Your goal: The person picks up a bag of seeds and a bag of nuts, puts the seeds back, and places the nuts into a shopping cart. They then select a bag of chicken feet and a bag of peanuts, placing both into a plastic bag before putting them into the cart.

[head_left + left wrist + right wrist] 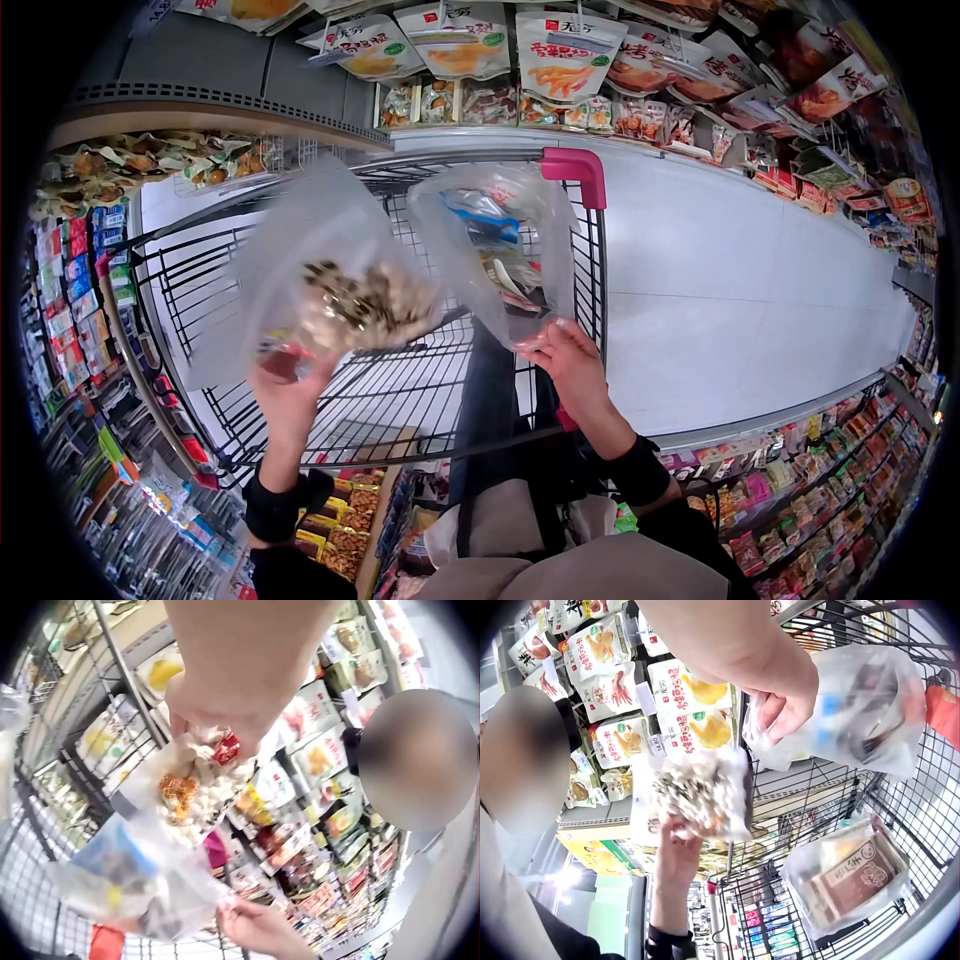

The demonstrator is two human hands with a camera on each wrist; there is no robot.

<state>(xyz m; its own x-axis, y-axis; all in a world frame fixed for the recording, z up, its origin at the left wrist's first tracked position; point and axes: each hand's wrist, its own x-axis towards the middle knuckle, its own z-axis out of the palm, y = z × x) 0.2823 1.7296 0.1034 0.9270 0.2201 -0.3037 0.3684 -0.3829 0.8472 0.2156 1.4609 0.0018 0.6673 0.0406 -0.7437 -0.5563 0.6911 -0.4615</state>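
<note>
My left hand grips a clear plastic bag by its near lower edge, left of centre over a shopping cart. Small pale, lumpy pieces fill its lower part, some with dark markings; a red item and an orange-brown patch show among them in the left wrist view. To the right, my right hand pinches the edge of a second clear plastic bag. Blue and dark packets show through that bag, which hangs over the cart beside the first.
A bagged brown box lies in the cart. The cart has black wire sides and a pink corner. Shelves of packaged food line the far side, with more goods at the near right. White floor runs between.
</note>
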